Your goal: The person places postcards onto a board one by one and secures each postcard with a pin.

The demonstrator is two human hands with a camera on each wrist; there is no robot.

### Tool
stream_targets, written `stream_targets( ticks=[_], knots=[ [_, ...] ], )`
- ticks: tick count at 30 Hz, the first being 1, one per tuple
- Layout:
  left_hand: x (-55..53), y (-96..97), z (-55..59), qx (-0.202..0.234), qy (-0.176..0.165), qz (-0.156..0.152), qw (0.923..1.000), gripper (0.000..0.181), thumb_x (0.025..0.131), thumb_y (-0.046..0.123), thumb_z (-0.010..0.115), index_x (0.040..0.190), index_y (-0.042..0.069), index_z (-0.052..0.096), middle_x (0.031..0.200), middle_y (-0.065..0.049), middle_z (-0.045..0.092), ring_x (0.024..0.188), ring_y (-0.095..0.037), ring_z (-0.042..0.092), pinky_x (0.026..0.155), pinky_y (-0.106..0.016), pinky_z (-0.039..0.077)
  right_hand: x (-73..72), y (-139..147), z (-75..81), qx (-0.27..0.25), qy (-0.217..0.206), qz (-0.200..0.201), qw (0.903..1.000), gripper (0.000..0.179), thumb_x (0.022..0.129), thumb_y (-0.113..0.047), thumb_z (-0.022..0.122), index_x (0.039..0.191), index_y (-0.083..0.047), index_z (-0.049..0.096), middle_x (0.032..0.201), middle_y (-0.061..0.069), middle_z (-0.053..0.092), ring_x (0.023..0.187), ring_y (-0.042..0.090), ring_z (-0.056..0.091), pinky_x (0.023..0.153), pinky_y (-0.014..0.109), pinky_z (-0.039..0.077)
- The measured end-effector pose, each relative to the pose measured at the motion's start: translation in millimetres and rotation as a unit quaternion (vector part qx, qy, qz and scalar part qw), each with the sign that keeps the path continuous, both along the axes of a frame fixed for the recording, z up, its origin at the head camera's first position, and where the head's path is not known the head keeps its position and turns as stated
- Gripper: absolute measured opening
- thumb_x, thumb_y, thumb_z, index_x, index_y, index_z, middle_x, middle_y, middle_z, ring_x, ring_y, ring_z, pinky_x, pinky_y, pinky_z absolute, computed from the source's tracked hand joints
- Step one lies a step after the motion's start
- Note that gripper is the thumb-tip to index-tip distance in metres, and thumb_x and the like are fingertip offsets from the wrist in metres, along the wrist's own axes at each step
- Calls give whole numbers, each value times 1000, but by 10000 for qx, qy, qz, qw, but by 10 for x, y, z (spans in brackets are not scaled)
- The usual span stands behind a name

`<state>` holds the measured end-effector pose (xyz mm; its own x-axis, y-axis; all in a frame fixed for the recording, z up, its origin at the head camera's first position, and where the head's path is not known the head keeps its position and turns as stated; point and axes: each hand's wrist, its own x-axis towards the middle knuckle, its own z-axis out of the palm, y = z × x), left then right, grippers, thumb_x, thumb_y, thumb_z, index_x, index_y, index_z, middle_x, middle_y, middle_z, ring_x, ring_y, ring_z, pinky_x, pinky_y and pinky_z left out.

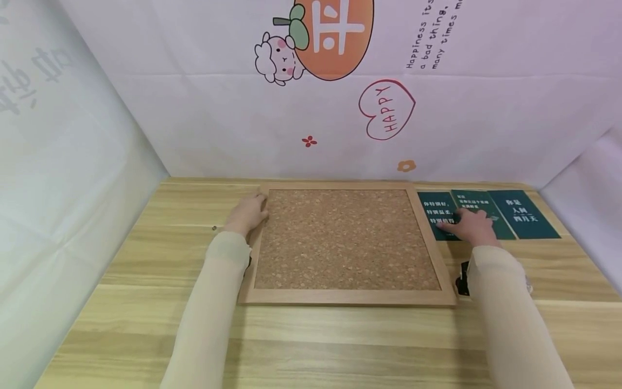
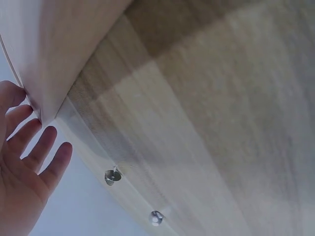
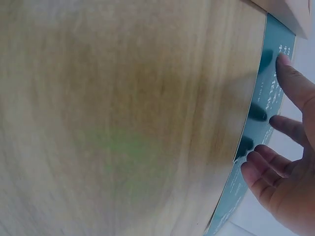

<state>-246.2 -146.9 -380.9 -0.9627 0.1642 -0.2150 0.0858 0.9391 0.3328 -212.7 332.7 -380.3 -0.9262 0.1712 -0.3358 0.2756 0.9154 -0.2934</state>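
Note:
A cork board with a light wooden frame lies flat on the table. My left hand is at the upper part of its left edge. In the left wrist view the thumb and index finger touch the frame, while the other fingers are spread and nearly straight. To the right of the board, my right hand hovers with spread fingers over the left green card and the middle green card, which bear white writing. In the right wrist view its thumb is close to a card; contact is unclear.
A third green card lies at the far right of the row. Small shiny metal pieces rest on the table left of the board. A white printed cloth stands behind the wood-grain table.

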Motion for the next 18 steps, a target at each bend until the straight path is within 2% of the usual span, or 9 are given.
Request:
stream_targets(
  ticks=[5,6,10,18],
  knots=[
    [-48,11,-29,-32,-72,15,10000,52,97,14,45,147,3,33,156,-18,27,142,-38,29,117,-48,26,6,-20,-8,-13,58,-90,9999,85,94,-43,53,140,20,20,136,53,8,125,70,10,99,74,27],
    [-74,0,-71,-48,62,-18,10000,51,96,14,46,145,3,36,154,-19,31,140,-39,32,115,-48,30,6,-23,-9,-6,67,-96,9999,86,94,-43,53,140,21,20,136,53,8,125,70,10,99,73,28],
    [-87,6,-82,-114,238,-86,9996,49,94,11,48,141,0,42,149,-20,38,136,-40,38,114,-48,33,-5,-23,-22,16,116,-97,9999,86,94,-43,54,139,22,19,133,54,10,123,69,12,97,72,30],
    [-18,55,2,-125,248,-175,9995,48,96,12,46,141,-4,41,149,-22,37,139,-39,34,116,-46,30,-22,2,-62,-60,167,-127,9998,92,93,-52,50,139,23,22,133,54,12,122,69,14,96,73,29]
  ],
)
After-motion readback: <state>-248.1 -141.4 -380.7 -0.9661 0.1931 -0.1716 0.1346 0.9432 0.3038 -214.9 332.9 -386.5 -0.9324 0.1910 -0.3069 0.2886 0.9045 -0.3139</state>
